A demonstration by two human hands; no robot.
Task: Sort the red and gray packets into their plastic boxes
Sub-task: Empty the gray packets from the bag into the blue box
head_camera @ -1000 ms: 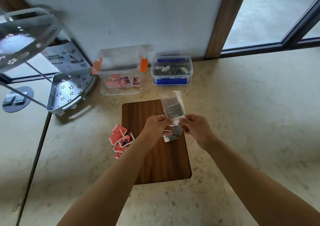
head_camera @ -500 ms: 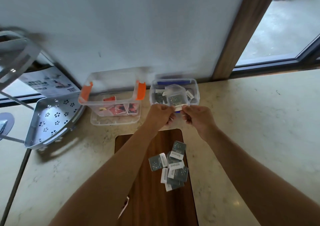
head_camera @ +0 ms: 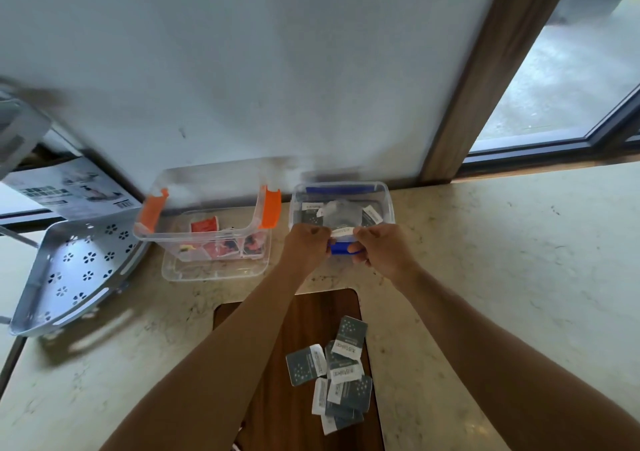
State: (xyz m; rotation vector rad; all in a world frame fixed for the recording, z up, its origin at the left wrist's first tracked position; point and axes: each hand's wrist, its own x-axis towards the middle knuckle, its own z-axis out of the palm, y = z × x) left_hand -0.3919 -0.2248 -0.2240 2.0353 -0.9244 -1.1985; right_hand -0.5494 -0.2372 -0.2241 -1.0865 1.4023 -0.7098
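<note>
My left hand (head_camera: 306, 247) and my right hand (head_camera: 379, 249) both pinch the near edge of a gray packet in a clear bag (head_camera: 341, 216), held over the blue-latched plastic box (head_camera: 388, 204). That box holds other gray packets. Left of it stands the orange-latched plastic box (head_camera: 207, 239) with red packets (head_camera: 221, 246) inside. Several loose gray packets (head_camera: 341, 374) lie in a pile on the wooden board (head_camera: 301, 315) below my arms.
A perforated metal corner shelf (head_camera: 65, 277) lies on the marble counter at the left, with a printed cardboard box (head_camera: 72, 187) behind it. A white wall panel rises right behind the plastic boxes. A window frame (head_camera: 491, 69) stands at the right.
Both hands have carried the bagged gray packet from above the board forward to over the blue-latched box. The view has tilted up, so the red packets on the counter are out of sight.
</note>
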